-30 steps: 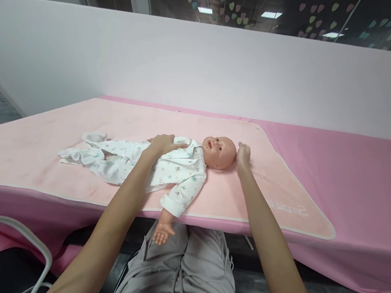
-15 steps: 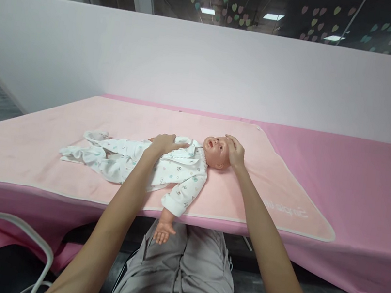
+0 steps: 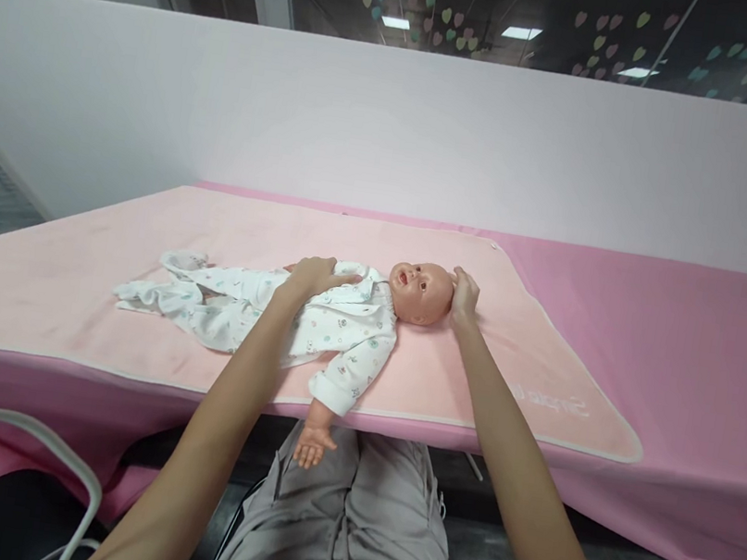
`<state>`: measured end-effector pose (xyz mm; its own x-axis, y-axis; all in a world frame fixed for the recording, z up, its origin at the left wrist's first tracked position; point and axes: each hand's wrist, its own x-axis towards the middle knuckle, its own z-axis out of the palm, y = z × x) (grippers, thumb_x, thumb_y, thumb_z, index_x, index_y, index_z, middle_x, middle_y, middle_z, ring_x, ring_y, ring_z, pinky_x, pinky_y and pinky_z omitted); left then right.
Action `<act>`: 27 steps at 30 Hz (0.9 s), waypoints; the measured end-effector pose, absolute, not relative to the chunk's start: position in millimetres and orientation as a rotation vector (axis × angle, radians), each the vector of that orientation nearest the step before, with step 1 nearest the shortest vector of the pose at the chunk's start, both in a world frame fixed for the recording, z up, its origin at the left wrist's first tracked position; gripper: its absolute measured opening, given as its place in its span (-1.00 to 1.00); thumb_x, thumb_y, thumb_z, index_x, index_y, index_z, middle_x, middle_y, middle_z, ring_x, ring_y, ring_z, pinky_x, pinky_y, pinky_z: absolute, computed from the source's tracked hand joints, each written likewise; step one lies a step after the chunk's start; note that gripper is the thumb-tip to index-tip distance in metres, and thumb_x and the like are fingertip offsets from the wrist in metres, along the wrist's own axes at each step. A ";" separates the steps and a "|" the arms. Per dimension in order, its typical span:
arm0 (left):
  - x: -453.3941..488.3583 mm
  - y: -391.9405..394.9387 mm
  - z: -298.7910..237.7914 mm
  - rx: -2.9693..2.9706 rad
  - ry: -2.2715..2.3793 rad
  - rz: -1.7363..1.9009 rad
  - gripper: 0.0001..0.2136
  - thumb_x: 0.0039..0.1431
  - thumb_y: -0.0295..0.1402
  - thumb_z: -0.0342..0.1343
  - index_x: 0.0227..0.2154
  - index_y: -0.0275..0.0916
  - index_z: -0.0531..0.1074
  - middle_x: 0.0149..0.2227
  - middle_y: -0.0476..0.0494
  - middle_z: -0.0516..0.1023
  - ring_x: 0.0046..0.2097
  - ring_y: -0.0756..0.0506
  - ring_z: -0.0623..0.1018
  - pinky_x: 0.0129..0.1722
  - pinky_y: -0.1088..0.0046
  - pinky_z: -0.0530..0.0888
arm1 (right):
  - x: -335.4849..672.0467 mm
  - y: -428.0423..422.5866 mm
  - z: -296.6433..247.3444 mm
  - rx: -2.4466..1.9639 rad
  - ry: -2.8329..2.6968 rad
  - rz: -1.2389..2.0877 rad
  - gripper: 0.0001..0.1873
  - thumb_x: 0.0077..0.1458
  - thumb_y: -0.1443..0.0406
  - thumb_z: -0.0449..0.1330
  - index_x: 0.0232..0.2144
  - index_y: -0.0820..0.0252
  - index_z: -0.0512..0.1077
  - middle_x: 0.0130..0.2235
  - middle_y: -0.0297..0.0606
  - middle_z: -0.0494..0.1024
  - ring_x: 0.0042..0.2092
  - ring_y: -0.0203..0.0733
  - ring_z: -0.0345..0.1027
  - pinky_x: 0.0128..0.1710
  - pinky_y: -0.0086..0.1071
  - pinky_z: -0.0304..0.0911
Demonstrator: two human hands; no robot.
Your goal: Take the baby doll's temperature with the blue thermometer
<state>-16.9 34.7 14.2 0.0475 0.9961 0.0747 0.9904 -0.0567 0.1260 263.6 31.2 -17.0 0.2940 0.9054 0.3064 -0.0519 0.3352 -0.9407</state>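
A baby doll in a white patterned sleepsuit lies on its back on a pale pink mat, head to the right. One doll arm hangs over the table's front edge. My left hand lies flat on the doll's chest, fingers stretched out. My right hand cups the crown of the doll's head from the right, fingers curved against it.
The mat covers a table with a darker pink cloth, and a white wall stands behind it. My grey-trousered lap is under the front edge. A white chair rail curves at the lower left.
My right hand slid from beside the head onto the doll's forehead, then back to the crown. My left hand stayed on the chest.
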 end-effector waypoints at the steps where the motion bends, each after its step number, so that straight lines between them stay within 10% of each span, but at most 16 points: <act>1: -16.6 34.5 14.4 2.246 2.131 0.219 -0.19 -0.18 0.33 -0.26 -0.12 -0.25 0.38 -0.09 -0.36 0.48 -0.08 -0.35 0.45 -0.13 0.15 0.31 | 262.0 31.1 -15.8 -1.014 -1.090 0.693 -0.62 0.11 0.10 -0.05 -0.24 0.22 0.42 -0.23 -0.20 0.54 -0.10 -0.15 0.37 -0.06 -0.24 0.28; 12: -15.3 31.4 16.1 2.204 2.125 0.256 -0.15 -0.24 0.37 -0.27 -0.11 -0.24 0.37 -0.08 -0.37 0.47 -0.06 -0.37 0.43 -0.12 0.10 0.30 | 241.1 14.2 -18.7 -0.981 -1.588 -0.199 -0.61 0.17 0.15 -0.10 -0.19 0.21 0.43 -0.07 -0.13 0.49 0.02 -0.13 0.32 0.07 -0.19 0.18; 27: -13.8 28.0 18.2 2.188 2.128 0.273 -0.16 -0.24 0.37 -0.27 -0.13 -0.23 0.37 -0.10 -0.36 0.48 -0.07 -0.37 0.43 -0.11 0.05 0.28 | 241.1 19.6 -21.0 -1.030 -1.522 -0.134 -0.69 0.12 0.21 -0.02 -0.21 0.19 0.44 -0.11 -0.18 0.52 -0.03 -0.15 0.35 0.01 -0.23 0.24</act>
<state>-13.8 28.0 18.2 0.0214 0.9971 0.0733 0.9834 -0.0342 0.1784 241.1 19.6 -21.0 0.1279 0.5159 0.8471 0.6557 0.5969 -0.4625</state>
